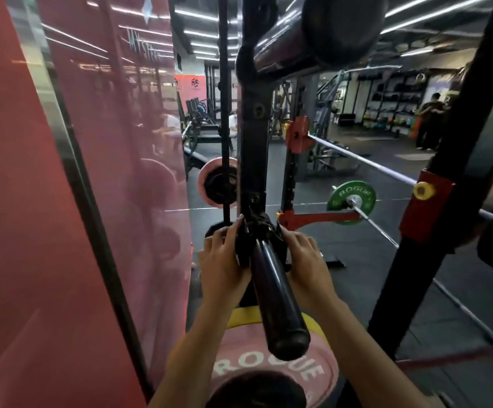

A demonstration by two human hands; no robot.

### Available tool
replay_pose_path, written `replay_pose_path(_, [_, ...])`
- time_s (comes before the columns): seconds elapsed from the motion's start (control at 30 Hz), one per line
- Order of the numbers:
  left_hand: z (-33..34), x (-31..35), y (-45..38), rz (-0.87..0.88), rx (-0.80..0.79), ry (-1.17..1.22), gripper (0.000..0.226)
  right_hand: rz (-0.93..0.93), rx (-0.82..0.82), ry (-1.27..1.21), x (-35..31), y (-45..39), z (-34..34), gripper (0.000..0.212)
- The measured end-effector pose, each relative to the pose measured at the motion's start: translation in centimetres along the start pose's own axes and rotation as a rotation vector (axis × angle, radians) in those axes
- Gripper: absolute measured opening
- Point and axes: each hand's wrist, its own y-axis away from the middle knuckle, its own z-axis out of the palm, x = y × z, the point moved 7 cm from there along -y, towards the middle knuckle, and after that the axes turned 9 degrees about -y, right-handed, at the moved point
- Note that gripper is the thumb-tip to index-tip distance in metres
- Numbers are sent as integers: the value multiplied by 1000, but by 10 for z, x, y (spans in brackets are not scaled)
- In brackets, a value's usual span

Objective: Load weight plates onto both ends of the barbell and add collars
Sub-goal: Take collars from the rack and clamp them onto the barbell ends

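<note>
A thick black peg [277,301] sticks out from the rack upright toward me. At its base sits a black collar-like clamp [258,228]. My left hand [224,260] grips the clamp's left side and my right hand [307,260] grips its right side. Under my forearms hangs a pink ROGUE plate [271,369] with a yellow plate [241,316] behind it. The barbell [377,228] lies across the rack to the right, carrying a green ROGUE plate [351,201] on its near end. Its other end is out of view.
A glossy red wall panel [33,231] fills the left. The black rack upright [252,128] stands ahead, with a pink plate [218,181] stored beside it. A second upright [445,172] with a red bracket [425,207] stands right. A higher bar [357,154] holds a red plate [296,134]. People [427,122] stand far right.
</note>
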Motion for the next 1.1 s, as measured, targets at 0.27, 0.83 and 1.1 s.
replay_pose_path(0.27, [-23, 14, 34, 2, -7, 17, 70, -42, 59, -76, -24, 35, -17, 73])
replay_pose_path(0.83, [-135, 94, 193, 85, -52, -130, 95, -99, 40, 6, -112, 211, -114, 91])
replay_pose_path(1.1, [-152, 189, 275, 278, -144, -29, 91, 29, 155, 123, -107, 326, -205, 89])
